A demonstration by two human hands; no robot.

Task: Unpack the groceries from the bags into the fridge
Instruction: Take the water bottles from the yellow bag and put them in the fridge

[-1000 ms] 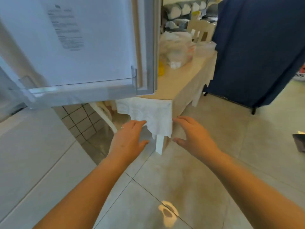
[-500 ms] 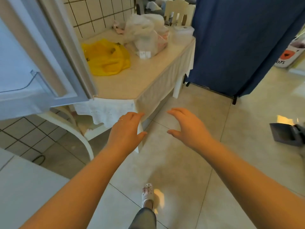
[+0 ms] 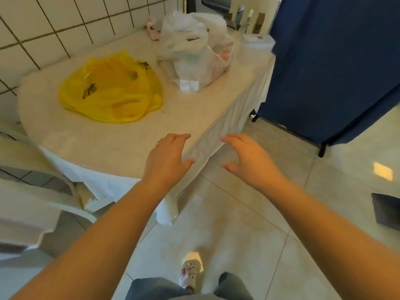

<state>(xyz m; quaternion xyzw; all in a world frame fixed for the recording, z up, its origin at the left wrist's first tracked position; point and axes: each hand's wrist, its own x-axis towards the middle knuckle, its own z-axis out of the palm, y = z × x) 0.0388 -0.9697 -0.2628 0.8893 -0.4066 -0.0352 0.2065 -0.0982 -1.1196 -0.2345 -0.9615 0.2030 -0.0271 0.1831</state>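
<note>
A crumpled yellow plastic bag [image 3: 110, 92] lies flat on the table [image 3: 121, 144] near the tiled wall. Behind it to the right stands a fuller white plastic bag [image 3: 194, 50] with white cartons showing through its lower side. My left hand [image 3: 166, 159] hovers over the table's near edge, fingers apart, holding nothing. My right hand [image 3: 246, 161] is held out beside the table over the floor, also spread and holding nothing. Both hands are well short of the bags. The fridge is out of view.
A white plastic chair [image 3: 39, 191] stands at the left beside the table. A dark blue curtain on a stand [image 3: 329, 61] hangs at the right. A clear lidded container [image 3: 257, 41] sits at the table's far corner. Tiled floor lies below, with my shoe [image 3: 188, 276] on it.
The view has swung away from the open fridge door to the table, and I have stepped closer. Both bags now show in full. My hands stay spread and hold nothing.
</note>
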